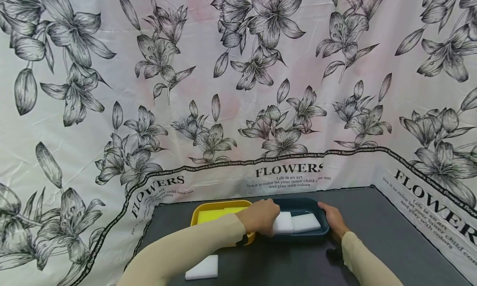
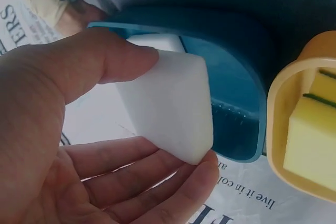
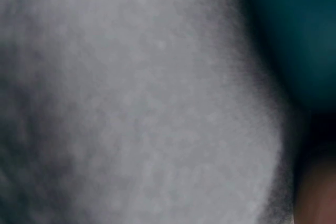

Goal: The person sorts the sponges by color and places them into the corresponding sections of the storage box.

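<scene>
Nearest us, a loose white block lies on the dark tabletop. Beyond, we record the left hand pinching a white sponge block at the left part of the blue tray. The right hand grips that tray's right end; another white block lies inside. Just beside, the yellow tray holds yellow sponges. Behind: flower-printed cloth.

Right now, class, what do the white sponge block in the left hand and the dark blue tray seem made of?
White sponge block: probably foam, matte; evenly pale faces, softly rounded edges. Dark blue tray: likely moulded plastic, smooth, low-sheen; rounded corners, even colour.
</scene>
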